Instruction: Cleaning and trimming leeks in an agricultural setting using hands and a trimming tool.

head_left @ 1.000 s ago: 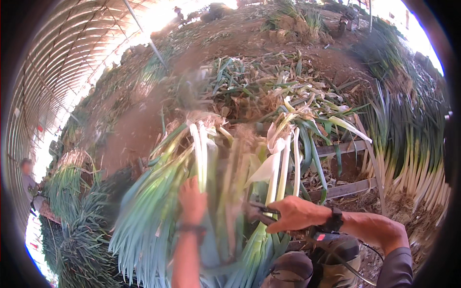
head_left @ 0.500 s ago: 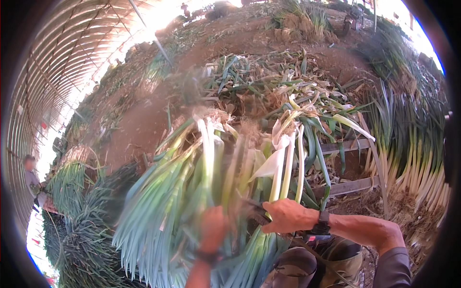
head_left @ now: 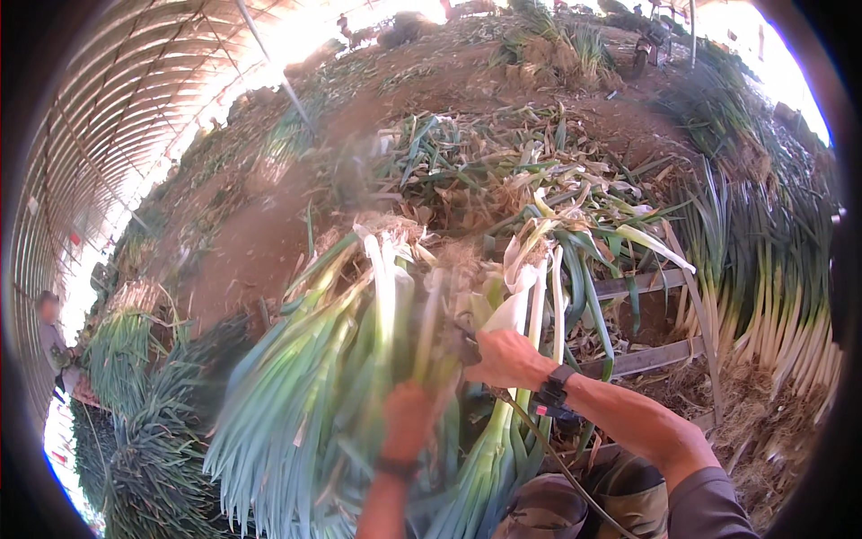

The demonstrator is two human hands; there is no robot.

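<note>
My left hand (head_left: 409, 420), smeared by motion, is closed around the stalks of a few leeks (head_left: 431, 332), whose roots point away from me. My right hand (head_left: 507, 359) is closed on a dark air blow gun (head_left: 466, 328), its tip beside those stalks, and a thin hose (head_left: 561, 463) trails from it toward my knees. A large pile of leeks (head_left: 296, 395) lies to the left of my left hand, green leaves toward me. Peeled-looking white stalks (head_left: 537, 301) with a loose sheath stand just right of the blow gun. The fingers under my right hand are partly hidden.
A wooden frame (head_left: 651, 357) lies right of my hands. Stripped leaves (head_left: 503, 162) are heaped ahead. Bundled leeks stand at the right (head_left: 772, 278) and lie at the left (head_left: 148, 413). A person (head_left: 52, 337) is at the far left; a motorbike (head_left: 653, 40) stands far back.
My right hand and the blow gun have moved left and away from me, closer to the held stalks. My left hand has shifted slightly; the view has turned a little.
</note>
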